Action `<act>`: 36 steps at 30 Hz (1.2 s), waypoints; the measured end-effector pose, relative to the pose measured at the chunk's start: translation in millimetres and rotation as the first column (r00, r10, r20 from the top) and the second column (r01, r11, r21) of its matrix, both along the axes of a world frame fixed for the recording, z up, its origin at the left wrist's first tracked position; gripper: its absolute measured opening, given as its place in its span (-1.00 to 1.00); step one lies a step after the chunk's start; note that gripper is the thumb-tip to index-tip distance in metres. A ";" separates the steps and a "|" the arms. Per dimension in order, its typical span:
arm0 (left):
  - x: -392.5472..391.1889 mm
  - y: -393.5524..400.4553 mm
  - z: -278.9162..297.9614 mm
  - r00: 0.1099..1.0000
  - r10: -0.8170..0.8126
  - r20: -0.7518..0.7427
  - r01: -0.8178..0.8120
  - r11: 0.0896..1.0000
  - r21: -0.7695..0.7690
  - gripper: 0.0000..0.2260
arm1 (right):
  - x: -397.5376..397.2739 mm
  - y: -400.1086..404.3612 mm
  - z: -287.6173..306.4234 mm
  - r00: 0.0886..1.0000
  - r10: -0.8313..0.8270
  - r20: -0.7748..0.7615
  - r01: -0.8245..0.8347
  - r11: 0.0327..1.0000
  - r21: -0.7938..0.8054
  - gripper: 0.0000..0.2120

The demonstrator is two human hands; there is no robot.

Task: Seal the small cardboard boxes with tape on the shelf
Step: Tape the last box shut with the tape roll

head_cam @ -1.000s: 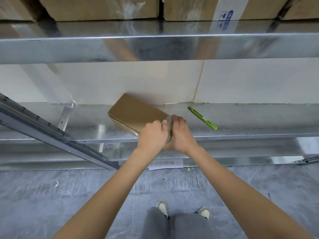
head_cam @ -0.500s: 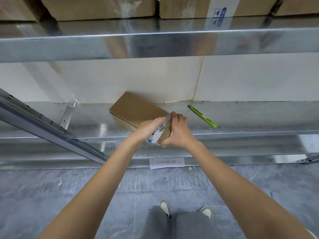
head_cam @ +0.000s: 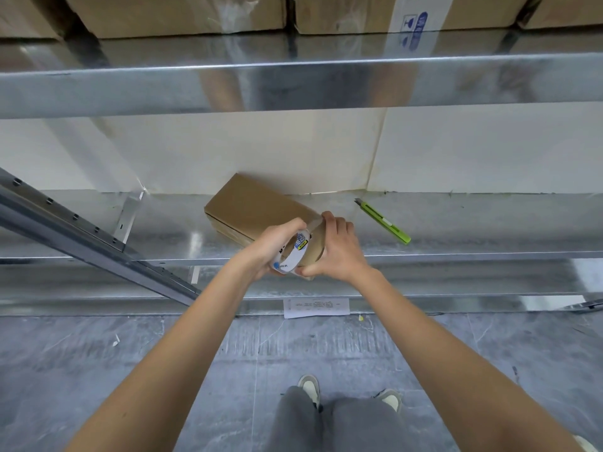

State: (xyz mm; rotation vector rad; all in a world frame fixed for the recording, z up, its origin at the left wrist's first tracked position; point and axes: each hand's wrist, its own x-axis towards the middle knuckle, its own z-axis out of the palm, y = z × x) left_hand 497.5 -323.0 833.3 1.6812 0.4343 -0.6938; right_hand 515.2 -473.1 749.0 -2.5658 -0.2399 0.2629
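Observation:
A small brown cardboard box (head_cam: 254,207) lies at an angle on the metal shelf (head_cam: 473,230), its near end reaching the front edge. My left hand (head_cam: 272,244) grips a roll of clear tape (head_cam: 295,252) with a white printed core, held against that near end. My right hand (head_cam: 339,247) is curled around the box's near end, fingers over the top and thumb underneath by the roll. Both hands hide the end flap.
A green utility knife (head_cam: 385,221) lies on the shelf to the right of the box. Large pale boxes (head_cam: 489,148) stand behind. Brown cartons (head_cam: 176,14) sit on the shelf above. A diagonal metal brace (head_cam: 81,233) crosses at left. A paper label (head_cam: 316,307) hangs below.
My left hand has turned and dropped a little, bringing the tape roll's printed core into sight. My right hand stays on the box end. The box has not shifted.

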 end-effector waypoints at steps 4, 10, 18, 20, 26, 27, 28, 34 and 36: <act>-3.6 -8.9 -2.7 1.000 -0.006 -0.004 0.006 0.999 0.039 -0.70 | 0.9 -0.6 -0.5 1.000 -0.003 -0.011 0.003 1.000 0.013 0.25; -3.2 -9.3 -8.8 0.998 0.044 0.036 -0.046 0.998 0.044 -0.77 | 3.2 -5.3 10.5 0.982 0.092 -0.163 -0.100 0.994 -0.042 0.39; -5.5 -7.4 -17.5 0.995 0.060 0.083 -0.064 0.997 0.047 -0.87 | 58.2 -89.2 5.9 0.951 -0.295 -0.098 0.268 0.937 -0.224 -0.25; -3.3 -6.7 -17.0 0.996 0.056 0.076 -0.060 0.997 0.053 -0.89 | 65.8 -102.8 -5.5 0.936 -0.340 -0.089 0.297 0.901 -0.315 -0.46; -1.0 -4.5 -19.0 0.997 0.045 0.068 -0.047 0.999 0.022 -0.79 | 68.4 -100.5 -27.6 0.934 -0.350 -0.075 0.333 0.927 -0.174 -0.86; -0.9 -4.5 -19.1 0.997 0.045 0.065 -0.046 0.999 0.018 -0.79 | 67.5 -98.8 -27.2 0.922 -0.372 -0.106 0.362 0.926 -0.103 -0.91; -0.9 -4.2 -19.2 0.997 0.047 0.064 -0.048 0.999 0.016 -0.80 | 65.4 -96.9 -22.3 0.911 -0.383 -0.153 0.384 0.923 -0.021 -0.94; 0.5 -2.8 -21.0 0.997 0.042 0.065 -0.043 0.999 0.014 -0.82 | 47.6 -90.3 67.8 0.967 -0.063 -0.249 0.149 0.926 0.346 -0.80; 0.6 -2.9 -19.9 0.997 0.042 0.062 -0.043 0.999 0.012 -0.82 | 42.7 -84.1 91.8 0.981 0.036 -0.188 0.017 0.961 0.274 -0.79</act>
